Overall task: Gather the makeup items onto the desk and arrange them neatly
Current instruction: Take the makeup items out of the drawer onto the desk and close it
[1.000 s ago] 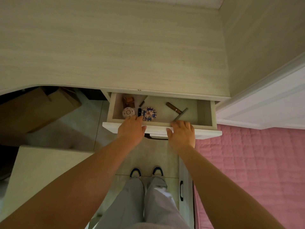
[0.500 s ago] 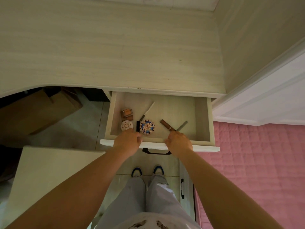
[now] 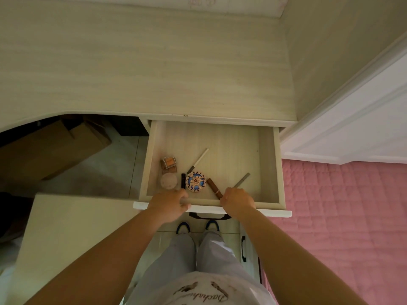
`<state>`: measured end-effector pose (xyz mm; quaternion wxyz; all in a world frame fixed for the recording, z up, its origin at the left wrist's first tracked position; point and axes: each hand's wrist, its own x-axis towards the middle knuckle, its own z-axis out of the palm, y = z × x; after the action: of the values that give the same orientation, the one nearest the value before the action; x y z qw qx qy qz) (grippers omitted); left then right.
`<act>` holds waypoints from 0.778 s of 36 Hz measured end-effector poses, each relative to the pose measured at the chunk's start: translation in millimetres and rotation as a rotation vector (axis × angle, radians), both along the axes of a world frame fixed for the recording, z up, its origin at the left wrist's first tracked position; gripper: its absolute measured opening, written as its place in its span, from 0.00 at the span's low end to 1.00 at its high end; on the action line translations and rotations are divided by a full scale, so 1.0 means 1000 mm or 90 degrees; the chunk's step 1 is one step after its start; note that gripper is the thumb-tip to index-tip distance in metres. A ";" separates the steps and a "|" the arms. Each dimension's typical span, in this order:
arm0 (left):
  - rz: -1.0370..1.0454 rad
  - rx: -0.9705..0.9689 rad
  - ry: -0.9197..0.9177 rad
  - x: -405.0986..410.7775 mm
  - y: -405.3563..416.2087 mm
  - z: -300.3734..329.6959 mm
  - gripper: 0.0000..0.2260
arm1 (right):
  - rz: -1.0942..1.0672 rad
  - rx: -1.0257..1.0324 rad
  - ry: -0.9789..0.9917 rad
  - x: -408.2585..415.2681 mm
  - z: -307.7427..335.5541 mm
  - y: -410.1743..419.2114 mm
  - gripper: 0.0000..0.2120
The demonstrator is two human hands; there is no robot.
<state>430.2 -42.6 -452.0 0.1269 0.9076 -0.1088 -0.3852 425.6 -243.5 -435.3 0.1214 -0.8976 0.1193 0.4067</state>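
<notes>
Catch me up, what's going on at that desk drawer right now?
A person stands at the desk with both hands on the front edge of the open drawer, left hand and right hand curled over its front board. The makeup items lie inside, near the front: a patterned round compact, a plain round one, a small square case, a white pencil, a brown tube and a grey stick. None is on the desktop yet.
</notes>
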 end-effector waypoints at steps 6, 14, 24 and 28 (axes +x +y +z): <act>-0.003 -0.004 0.056 -0.003 0.006 -0.001 0.14 | 0.029 -0.011 0.030 -0.010 -0.005 0.000 0.13; -0.054 0.013 0.109 -0.007 0.005 0.010 0.16 | 0.054 -0.022 0.053 -0.020 -0.011 -0.001 0.12; -0.116 0.071 0.092 -0.010 -0.004 0.006 0.17 | 0.070 -0.020 0.053 -0.028 -0.011 -0.006 0.09; -0.125 0.073 0.092 -0.007 -0.003 0.004 0.18 | 0.096 -0.019 0.065 -0.022 -0.012 -0.004 0.08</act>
<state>422.8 -45.8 -448.2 0.0442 0.8682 -0.1653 -0.4658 403.8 -247.2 -447.2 0.0705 -0.8838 0.0634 0.4582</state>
